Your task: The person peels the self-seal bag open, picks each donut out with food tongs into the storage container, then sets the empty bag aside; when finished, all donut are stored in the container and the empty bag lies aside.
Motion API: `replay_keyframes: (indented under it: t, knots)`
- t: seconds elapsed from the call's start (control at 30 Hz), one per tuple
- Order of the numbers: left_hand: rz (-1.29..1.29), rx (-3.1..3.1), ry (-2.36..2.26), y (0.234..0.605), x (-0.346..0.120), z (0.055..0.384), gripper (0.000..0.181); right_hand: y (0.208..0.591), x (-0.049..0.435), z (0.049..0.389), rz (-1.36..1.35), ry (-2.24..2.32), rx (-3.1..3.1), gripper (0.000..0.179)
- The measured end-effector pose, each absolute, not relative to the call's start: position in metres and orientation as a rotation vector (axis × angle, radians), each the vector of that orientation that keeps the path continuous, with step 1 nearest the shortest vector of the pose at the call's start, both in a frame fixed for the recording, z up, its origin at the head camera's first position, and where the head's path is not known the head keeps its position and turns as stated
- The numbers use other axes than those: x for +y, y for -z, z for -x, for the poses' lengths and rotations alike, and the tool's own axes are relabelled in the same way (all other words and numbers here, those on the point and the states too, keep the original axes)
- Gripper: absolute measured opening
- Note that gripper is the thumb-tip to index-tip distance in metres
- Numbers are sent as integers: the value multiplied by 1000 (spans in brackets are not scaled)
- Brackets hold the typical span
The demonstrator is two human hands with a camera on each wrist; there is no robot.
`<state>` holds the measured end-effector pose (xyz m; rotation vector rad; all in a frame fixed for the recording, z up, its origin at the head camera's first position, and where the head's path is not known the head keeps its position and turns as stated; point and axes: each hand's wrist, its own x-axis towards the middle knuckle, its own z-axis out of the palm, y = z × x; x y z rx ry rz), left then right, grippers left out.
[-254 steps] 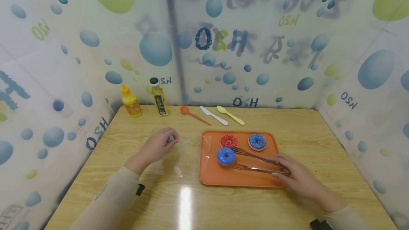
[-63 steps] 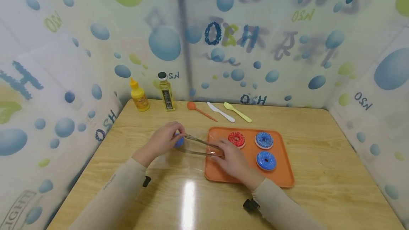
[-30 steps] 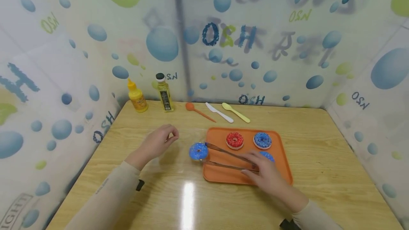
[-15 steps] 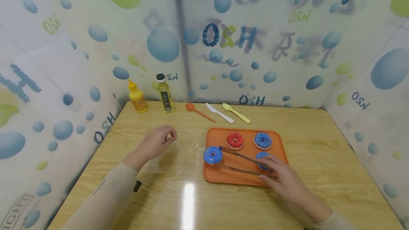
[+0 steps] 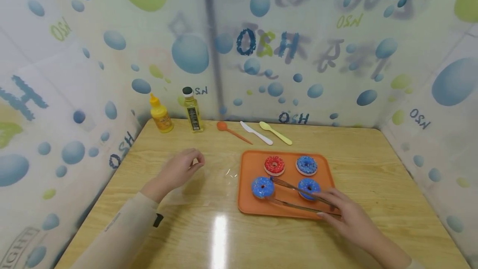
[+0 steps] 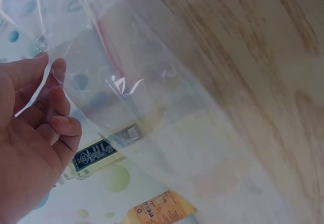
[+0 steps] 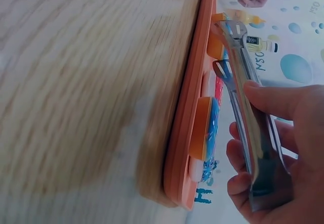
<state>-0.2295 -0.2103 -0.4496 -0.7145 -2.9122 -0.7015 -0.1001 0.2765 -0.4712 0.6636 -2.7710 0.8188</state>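
On tray (image 5: pixel 323 164), right hand (image 5: pixel 345 213) squeezes tongs (image 5: pixel 295 196) round donut (image 5: pixel 262 187) at 9 o'clock. Lower gently, then loosen. Left hand (image 5: pixel 179 169) pinches bag (image 6: pixel 167 133).

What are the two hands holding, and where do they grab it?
The right hand grips the metal tongs at their back end; the tips clasp a blue donut. The left hand pinches the edge of a clear plastic bag.
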Motion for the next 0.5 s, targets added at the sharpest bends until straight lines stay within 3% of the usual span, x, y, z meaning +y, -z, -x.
replay_keyframes:
  t: [0.5]
  knots:
    - [710,-2918,705,450,-210,226,7,474,285,102,-683,-869,-2805,53]
